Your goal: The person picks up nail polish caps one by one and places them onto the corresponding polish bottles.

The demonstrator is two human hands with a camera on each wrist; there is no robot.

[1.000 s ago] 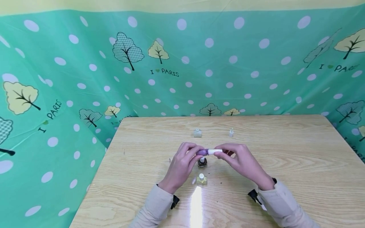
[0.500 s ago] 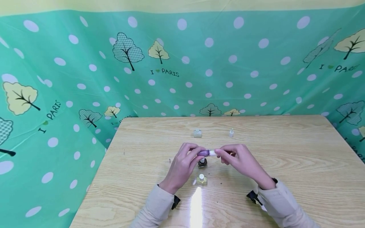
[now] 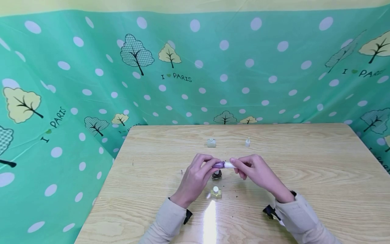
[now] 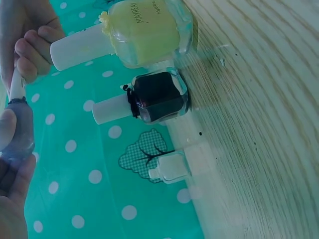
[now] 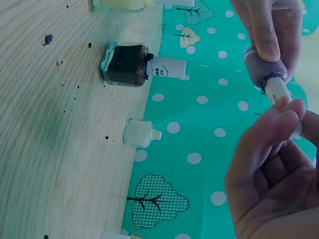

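Note:
In the head view my left hand (image 3: 193,178) holds a small purple nail polish bottle (image 3: 217,165) lying sideways above the table. From the other side my right hand (image 3: 257,173) pinches its white cap (image 3: 229,165) between thumb and fingers. The cap is seated at the bottle's neck, where dried purple polish rings the joint in the right wrist view. Below the hands stands a dark nail polish bottle (image 3: 217,175) with a white cap. Nearer me is a yellow nail polish bottle (image 3: 216,194), also white-capped, with crusted polish at its neck in the left wrist view.
Farther back on the wooden table (image 3: 304,169) stand an uncapped pale bottle (image 3: 211,143) and a small white piece with a thin upright tip (image 3: 247,142). Dark specks (image 5: 48,39) of dried polish lie about. A green patterned cloth (image 3: 195,67) hangs behind.
My right thumb and fingers shifted along the white cap, covering more of it half a second ago and less now. The left hand keeps its hold on the purple bottle, drifting slightly right.

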